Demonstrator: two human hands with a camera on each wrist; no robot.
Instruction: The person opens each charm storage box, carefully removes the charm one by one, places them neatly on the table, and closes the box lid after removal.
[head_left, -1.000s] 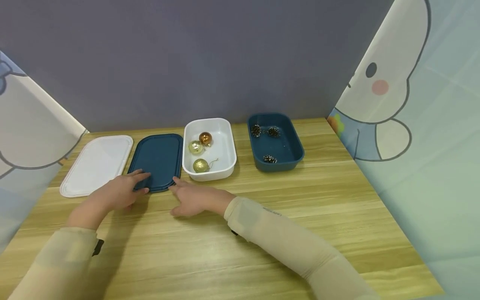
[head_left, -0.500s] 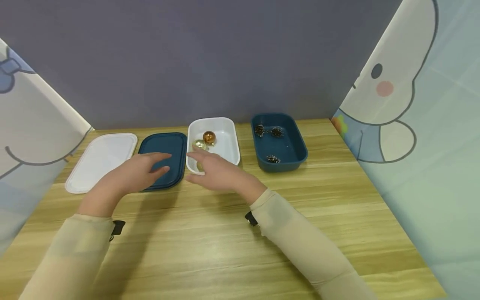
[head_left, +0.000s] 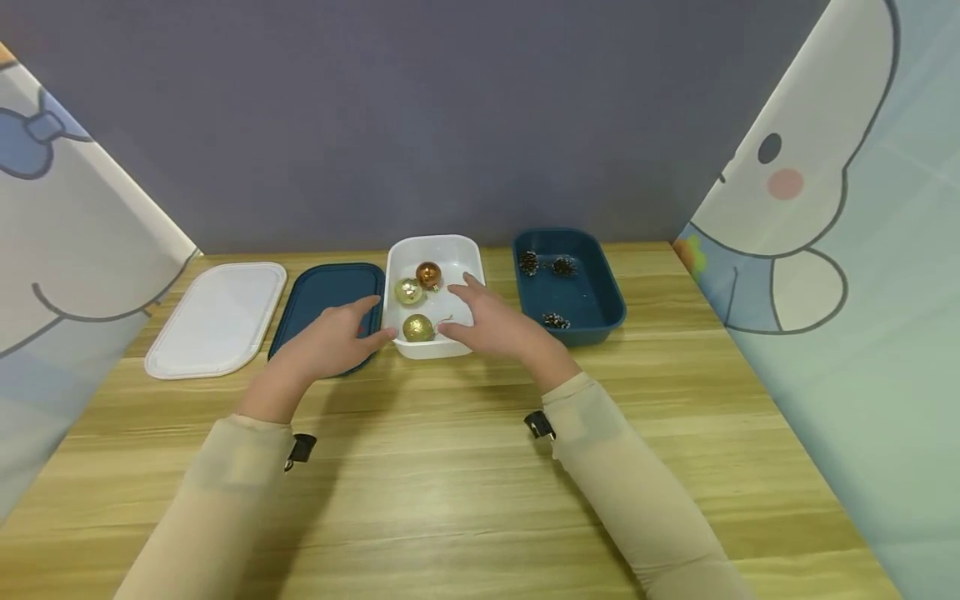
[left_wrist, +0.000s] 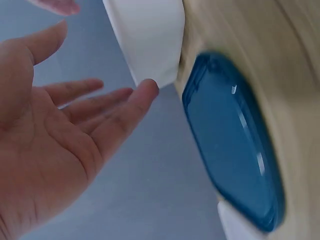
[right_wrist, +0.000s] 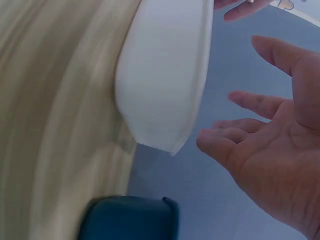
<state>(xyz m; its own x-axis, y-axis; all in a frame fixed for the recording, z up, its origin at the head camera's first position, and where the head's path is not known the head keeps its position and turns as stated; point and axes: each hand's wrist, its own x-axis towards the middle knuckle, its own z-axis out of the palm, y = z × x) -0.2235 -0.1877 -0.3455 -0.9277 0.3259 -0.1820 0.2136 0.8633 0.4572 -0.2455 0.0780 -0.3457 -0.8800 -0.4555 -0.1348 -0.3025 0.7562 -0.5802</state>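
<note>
A white box [head_left: 435,351] stands between my two hands, holding a copper ball ornament [head_left: 428,275] and two gold ones, one gold ball ornament [head_left: 417,327] lying nearest the front. My left hand [head_left: 330,343] hovers at the box's left side, over the dark blue lid [head_left: 324,284], fingers spread and holding nothing. On the other side, my right hand [head_left: 498,325] overlaps the box's right rim in the head view, its fingers extended and nothing in its grasp. Both wrist views show the palms facing the white box [right_wrist: 162,75] with the fingers apart from its wall.
To the right is a dark blue box [head_left: 572,336] with several pine cones, one pine cone [head_left: 556,320] near its front wall. A white lid [head_left: 217,321] lies at the far left. Behind the wooden table [head_left: 420,467] rises a grey wall [head_left: 420,117].
Both hands have lifted away from the dark blue lid and moved right to either side of the white box. The camera view has shifted slightly left; boxes and lids stay in place.
</note>
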